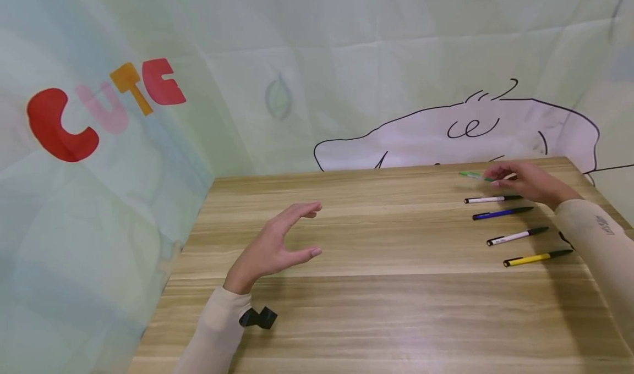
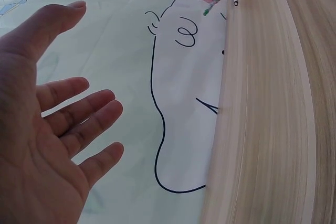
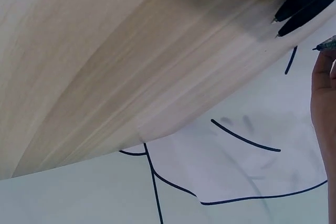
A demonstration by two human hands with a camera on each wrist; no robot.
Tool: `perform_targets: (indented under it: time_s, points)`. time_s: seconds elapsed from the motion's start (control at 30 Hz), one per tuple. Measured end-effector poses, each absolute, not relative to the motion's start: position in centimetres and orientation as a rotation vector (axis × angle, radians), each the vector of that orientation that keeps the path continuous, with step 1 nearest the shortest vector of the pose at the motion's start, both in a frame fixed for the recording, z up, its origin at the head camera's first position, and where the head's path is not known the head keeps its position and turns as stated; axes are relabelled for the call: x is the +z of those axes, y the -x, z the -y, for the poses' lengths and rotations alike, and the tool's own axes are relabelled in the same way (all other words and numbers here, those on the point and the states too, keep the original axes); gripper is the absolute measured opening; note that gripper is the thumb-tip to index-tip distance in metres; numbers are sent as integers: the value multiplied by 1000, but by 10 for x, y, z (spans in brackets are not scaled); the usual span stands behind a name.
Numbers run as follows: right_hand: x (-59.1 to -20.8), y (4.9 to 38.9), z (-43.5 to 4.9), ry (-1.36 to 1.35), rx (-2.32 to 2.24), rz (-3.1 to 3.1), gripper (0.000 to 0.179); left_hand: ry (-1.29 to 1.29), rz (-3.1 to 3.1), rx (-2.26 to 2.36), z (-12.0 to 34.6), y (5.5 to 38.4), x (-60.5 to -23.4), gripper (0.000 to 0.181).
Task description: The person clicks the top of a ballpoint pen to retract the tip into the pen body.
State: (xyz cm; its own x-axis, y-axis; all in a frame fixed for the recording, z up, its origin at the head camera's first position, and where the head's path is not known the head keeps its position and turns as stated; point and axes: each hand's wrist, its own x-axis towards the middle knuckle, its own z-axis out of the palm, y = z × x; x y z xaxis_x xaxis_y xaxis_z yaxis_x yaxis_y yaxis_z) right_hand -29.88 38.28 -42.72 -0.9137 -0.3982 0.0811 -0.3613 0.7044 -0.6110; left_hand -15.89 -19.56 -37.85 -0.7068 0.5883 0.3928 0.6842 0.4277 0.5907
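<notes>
Curled fingers (image 1: 501,169) of the right hand (image 1: 532,181) pinch a green pen (image 1: 472,174), its bright end pointing to 9 o'clock in the head view. Both wrist views suggest that it is held clear of the counter (image 1: 386,313), near the back edge at about 1 o'clock. How firm the pinch is cannot be told.

From the hand, a white pen (image 1: 487,200) lies at 8 o'clock, a blue pen (image 1: 500,214) nearer 7, another white pen (image 1: 512,237) between 6 and 7, and a yellow pen (image 1: 531,259) at 6, beside the right sleeve (image 1: 589,242). None of the four touches its neighbour.

Well apart, between 8 and 9 o'clock, the left hand (image 1: 272,245) hovers with fingers parted, holding nothing.

A loose pinch could let the green pen slip and roll over the back edge at 12 o'clock. Lowered too near 6, it could knock the closest white pen askew, while a dropped forearm could let the sleeve sweep the yellow pen out of line. Behind hangs a printed backdrop (image 1: 297,77).
</notes>
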Motion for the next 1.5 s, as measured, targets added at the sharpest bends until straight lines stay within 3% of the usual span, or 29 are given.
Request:
perform_targets:
  time_s: [0.83,1.5]
  points:
    - [-407,273,-368,358,-1148,-2837,37,1140,2566,-1150,194,160,-380,77]
    - [-399,252,-338,509,-1354,-2849,25,1145,2561,-1179,192,162,-382,77]
